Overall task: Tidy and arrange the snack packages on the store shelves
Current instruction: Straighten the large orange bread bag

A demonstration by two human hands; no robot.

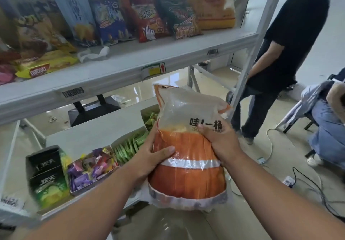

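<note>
Both hands, left hand (149,152) and right hand (218,142), are wrapping their fingers around the mid-body of the orange snack bag (188,157), holding it off the lower shelf (84,137); it's looking light, puffy, crinkly-slick, crushable.

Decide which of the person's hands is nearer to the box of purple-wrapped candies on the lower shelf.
Left. The left hand grips the orange bag's side just right of the candy box; the right hand holds the bag's far side.
</note>
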